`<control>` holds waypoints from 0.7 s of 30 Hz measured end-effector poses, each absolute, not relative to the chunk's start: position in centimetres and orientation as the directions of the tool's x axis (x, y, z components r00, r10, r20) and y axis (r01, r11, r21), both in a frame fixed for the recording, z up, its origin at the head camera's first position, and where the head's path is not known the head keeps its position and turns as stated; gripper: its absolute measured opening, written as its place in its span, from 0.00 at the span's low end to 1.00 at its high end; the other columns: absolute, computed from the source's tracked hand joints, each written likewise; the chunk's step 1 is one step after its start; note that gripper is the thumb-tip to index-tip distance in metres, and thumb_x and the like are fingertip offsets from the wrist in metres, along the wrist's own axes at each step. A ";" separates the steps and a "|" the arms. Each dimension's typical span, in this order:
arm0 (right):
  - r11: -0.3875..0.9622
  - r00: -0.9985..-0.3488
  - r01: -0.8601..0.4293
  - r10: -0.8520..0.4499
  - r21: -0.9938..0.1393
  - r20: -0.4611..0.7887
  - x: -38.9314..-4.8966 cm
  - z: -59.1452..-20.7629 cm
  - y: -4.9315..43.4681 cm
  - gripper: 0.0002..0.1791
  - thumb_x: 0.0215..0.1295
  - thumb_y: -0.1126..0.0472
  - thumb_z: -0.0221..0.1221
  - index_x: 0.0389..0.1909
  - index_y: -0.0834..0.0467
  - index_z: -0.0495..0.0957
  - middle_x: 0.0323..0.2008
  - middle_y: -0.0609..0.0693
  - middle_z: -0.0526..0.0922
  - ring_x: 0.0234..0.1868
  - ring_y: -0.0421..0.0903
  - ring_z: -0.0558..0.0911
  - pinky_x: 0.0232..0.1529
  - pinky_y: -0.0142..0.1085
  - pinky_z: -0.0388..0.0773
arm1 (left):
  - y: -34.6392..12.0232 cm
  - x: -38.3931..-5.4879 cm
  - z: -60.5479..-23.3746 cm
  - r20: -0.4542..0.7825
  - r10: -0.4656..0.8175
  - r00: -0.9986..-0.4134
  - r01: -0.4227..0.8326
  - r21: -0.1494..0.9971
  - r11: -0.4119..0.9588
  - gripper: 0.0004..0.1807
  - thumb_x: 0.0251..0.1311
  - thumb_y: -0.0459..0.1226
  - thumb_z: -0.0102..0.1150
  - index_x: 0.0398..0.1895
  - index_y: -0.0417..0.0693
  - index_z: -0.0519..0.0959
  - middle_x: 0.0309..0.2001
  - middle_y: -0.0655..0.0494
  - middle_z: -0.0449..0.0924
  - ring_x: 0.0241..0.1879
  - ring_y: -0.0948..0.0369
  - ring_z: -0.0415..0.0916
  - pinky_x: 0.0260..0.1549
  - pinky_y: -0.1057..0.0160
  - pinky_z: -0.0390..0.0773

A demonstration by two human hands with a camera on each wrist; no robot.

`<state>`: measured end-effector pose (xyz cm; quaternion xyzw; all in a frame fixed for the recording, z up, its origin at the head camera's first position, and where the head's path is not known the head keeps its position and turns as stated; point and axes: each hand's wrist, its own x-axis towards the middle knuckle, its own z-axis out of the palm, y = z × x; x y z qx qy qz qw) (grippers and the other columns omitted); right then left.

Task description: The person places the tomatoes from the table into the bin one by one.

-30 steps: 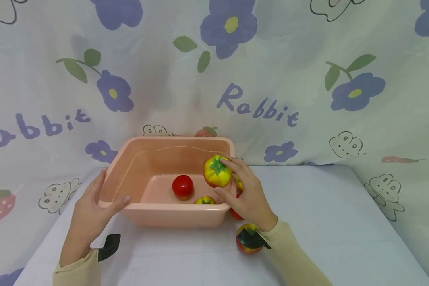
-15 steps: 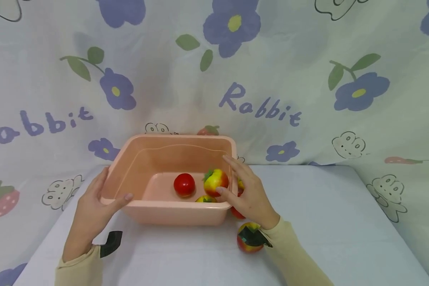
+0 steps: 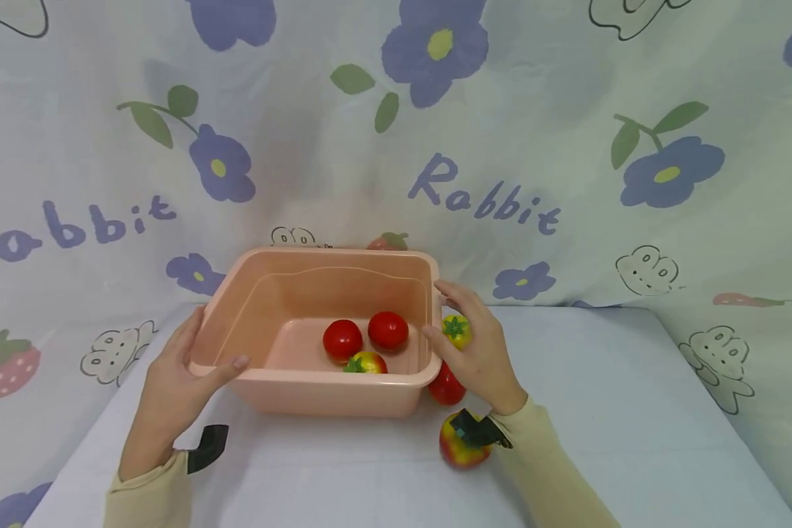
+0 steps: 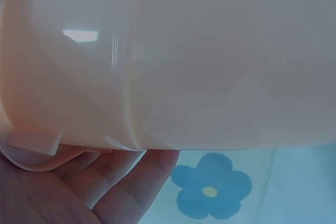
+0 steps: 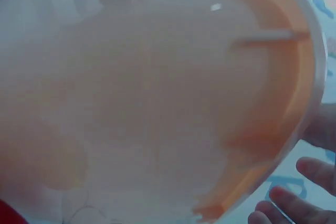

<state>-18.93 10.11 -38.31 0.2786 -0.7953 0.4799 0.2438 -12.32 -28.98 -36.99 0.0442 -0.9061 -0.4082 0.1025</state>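
Note:
A pink plastic bin (image 3: 330, 396) stands on the white cloth. My left hand (image 3: 174, 392) grips its left side, thumb over the front rim; in the left wrist view the fingers (image 4: 123, 187) curve under its rim. Inside lie two round red fruits (image 3: 342, 341) and a red-and-yellow fruit (image 3: 368, 363) with a green leafy top, partly hidden by the front wall. My right hand (image 3: 478, 352) is just outside the right rim, holding nothing, fingers loosely spread. Near it sit a yellow fruit with a green top (image 3: 457, 331) and a red fruit (image 3: 447, 386), both partly covered.
Another red-and-yellow fruit (image 3: 463, 446) rests on the cloth near the right wrist, partly behind the black strap (image 3: 478, 429). A patterned curtain (image 3: 343, 161) hangs behind the table (image 3: 620, 411).
My right hand has lowered a yellow-and-red fruit into the bin, let it go and drawn back to the right. The left hand keeps its grip on the bin.

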 end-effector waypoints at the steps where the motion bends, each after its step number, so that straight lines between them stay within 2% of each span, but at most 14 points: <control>1: 0.382 -0.729 -0.672 -0.193 -0.634 0.657 -19.1 -38.4 10.3 0.33 0.62 0.62 0.68 0.68 0.58 0.71 0.65 0.54 0.75 0.62 0.53 0.76 0.61 0.50 0.77 | -29.0 -12.3 -37.0 0.153 -0.163 -0.975 0.006 0.747 0.665 0.58 0.58 0.50 0.71 0.82 0.55 0.41 0.80 0.43 0.43 0.72 0.33 0.53 0.64 0.26 0.55; 5: 0.387 -0.756 -0.636 -0.136 -0.668 0.641 -20.0 -39.3 10.8 0.31 0.64 0.63 0.67 0.68 0.59 0.72 0.65 0.54 0.75 0.64 0.51 0.75 0.62 0.49 0.77 | -29.0 -12.3 -37.0 0.156 -0.164 -0.974 0.007 0.744 0.668 0.59 0.58 0.51 0.71 0.82 0.55 0.41 0.80 0.43 0.43 0.72 0.33 0.52 0.64 0.26 0.55; 14: 0.387 -0.762 -0.615 -0.071 -0.687 0.643 -21.7 -41.0 11.9 0.24 0.70 0.62 0.61 0.66 0.58 0.74 0.64 0.54 0.76 0.61 0.51 0.77 0.61 0.49 0.78 | -29.0 -12.3 -36.9 0.164 -0.156 -0.974 0.020 0.747 0.664 0.58 0.58 0.49 0.71 0.82 0.55 0.41 0.80 0.44 0.43 0.72 0.33 0.52 0.65 0.26 0.54; 21: 0.418 -0.807 -0.559 -0.073 -0.717 0.586 -22.6 -42.2 12.5 0.26 0.68 0.60 0.63 0.66 0.60 0.74 0.64 0.56 0.76 0.61 0.55 0.76 0.59 0.53 0.78 | -29.0 -12.3 -36.9 0.147 -0.159 -0.976 0.002 0.742 0.671 0.58 0.59 0.51 0.70 0.82 0.57 0.40 0.80 0.44 0.42 0.72 0.33 0.52 0.63 0.25 0.55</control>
